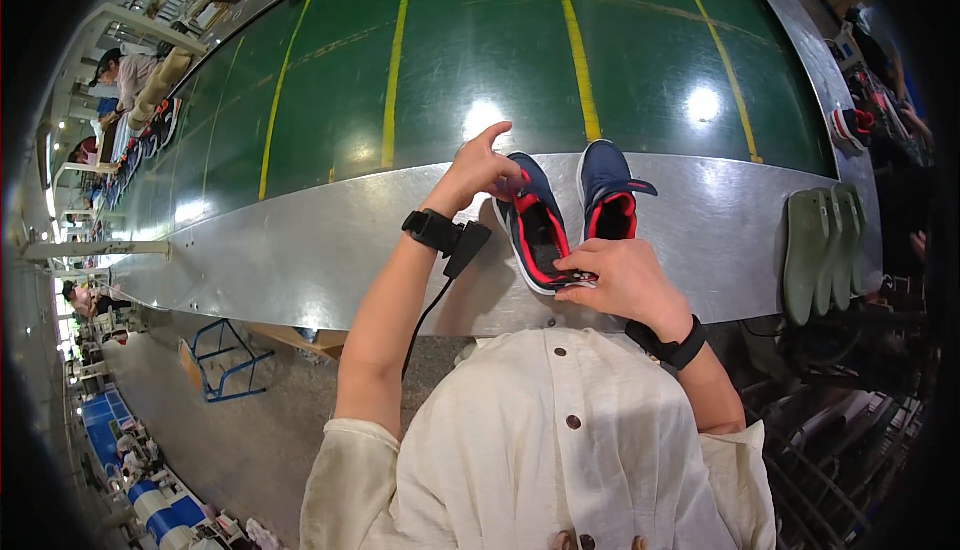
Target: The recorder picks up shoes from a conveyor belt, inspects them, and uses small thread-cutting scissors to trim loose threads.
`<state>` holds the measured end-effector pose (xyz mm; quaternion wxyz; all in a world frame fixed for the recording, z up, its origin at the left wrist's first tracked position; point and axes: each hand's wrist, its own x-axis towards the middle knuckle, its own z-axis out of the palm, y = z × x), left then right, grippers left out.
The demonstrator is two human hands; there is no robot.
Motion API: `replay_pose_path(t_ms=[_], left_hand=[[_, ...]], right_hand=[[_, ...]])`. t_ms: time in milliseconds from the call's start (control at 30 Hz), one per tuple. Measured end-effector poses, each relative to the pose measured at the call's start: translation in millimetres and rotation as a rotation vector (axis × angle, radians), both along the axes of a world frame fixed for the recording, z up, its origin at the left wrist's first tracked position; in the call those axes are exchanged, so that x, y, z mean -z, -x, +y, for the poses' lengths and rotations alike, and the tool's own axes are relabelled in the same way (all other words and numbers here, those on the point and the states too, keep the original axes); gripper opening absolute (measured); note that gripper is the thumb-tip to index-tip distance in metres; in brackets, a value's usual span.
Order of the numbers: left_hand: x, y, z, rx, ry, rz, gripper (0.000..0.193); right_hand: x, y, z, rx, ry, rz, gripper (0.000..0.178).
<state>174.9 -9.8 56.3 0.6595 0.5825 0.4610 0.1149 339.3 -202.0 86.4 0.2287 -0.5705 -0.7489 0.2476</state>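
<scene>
Two navy sneakers with red linings and white soles stand side by side on the metal ledge, toes pointing away from me. At the left sneaker (541, 230), my left hand (475, 172) pinches its upper near the tongue, with one finger stretched out above. My right hand (627, 278) is closed on the same sneaker's heel collar, its fingertips at the back rim. The right sneaker (606, 166) sits just beside it, untouched, and its strap (640, 188) sticks out to the right. My fingers partly hide the left sneaker's side and heel.
Beyond the metal ledge (330, 240) lies a green conveyor belt (490, 60) with yellow lines. Several olive foot-shaped pieces (806, 255) stand at the right end. Another shoe (852, 127) is at the far right. A blue-framed stool (225, 360) stands lower left; people work farther left.
</scene>
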Motion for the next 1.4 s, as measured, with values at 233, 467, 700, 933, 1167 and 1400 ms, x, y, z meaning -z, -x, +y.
replay_pose_path(t_ms=[233,467,700,933,1167,1400], left_hand=[[-1.3,16.5,-16.9,0.066,-0.036,-0.127,0.067],[3.7,37.0,-56.2,-0.045,-0.346,-0.275,0.049],[-48.2,15.4,-71.4,0.330,-1.059,-0.150,0.043],[-5.0,12.0,-111.3,-0.048,-0.791,0.160,0.079],[26.8,44.2,-116.1,-0.405,0.225,-0.293,0.037],[8.5,23.9,-107.5,-0.515,0.344,-0.307,0.032]], right_hand=[[6.6,-3.2,-8.0,0.157,-0.046,0.253,0.019],[23.4,-29.2,-38.1,0.762,-0.037,0.493,0.018],[34.3,-26.2,-21.7,0.777,-0.010,0.401,0.042],[76.1,-34.1,-20.1,0.880,0.085,0.834,0.035],[76.8,-39.1,-40.3,0.843,0.333,1.778,0.018],[57.0,-35.2,-28.1,0.880,0.366,1.816,0.021]])
